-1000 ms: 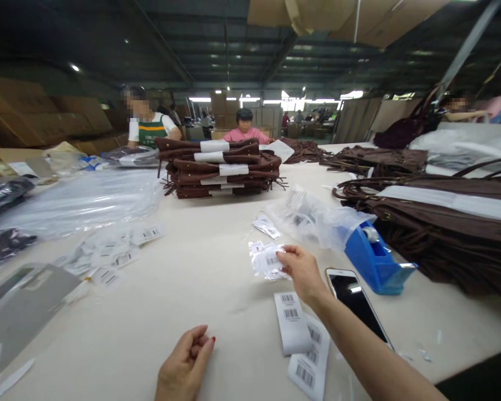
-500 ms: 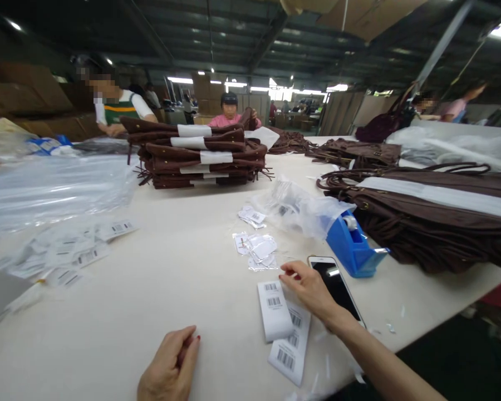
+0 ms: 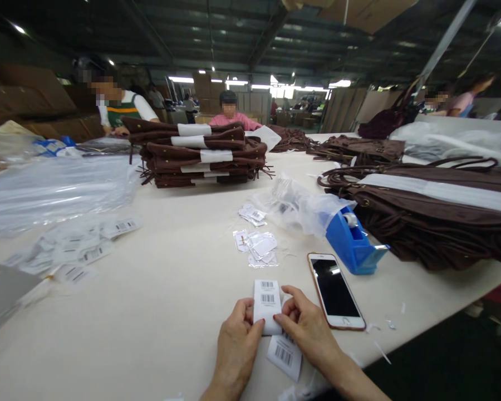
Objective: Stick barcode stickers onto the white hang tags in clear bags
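A folded strip of white barcode labels (image 3: 268,307) lies in front of me, its lower fold showing another barcode beneath. My left hand (image 3: 239,341) grips the strip's left edge, thumb on top. At the right edge, my right hand (image 3: 308,324) pinches it between thumb and fingers; some fingertips are hidden. Just beyond the labels are small white tags in clear bags (image 3: 260,248), with another small pile of tags (image 3: 253,214) behind them. A white-fronted smartphone (image 3: 336,292) rests to the right of my right hand.
A blue tape dispenser (image 3: 353,245) stands at right beside crumpled clear plastic (image 3: 298,206). Brown bags are stacked in a pile (image 3: 200,159) at the back and in another pile (image 3: 438,217) at right. Clear plastic bags (image 3: 58,186) and printed labels (image 3: 77,242) lie left. Co-workers stand across the table.
My left hand has moved right and up to the label strip and taken its left edge. My right hand has come down onto the right edge, uncovering the phone.
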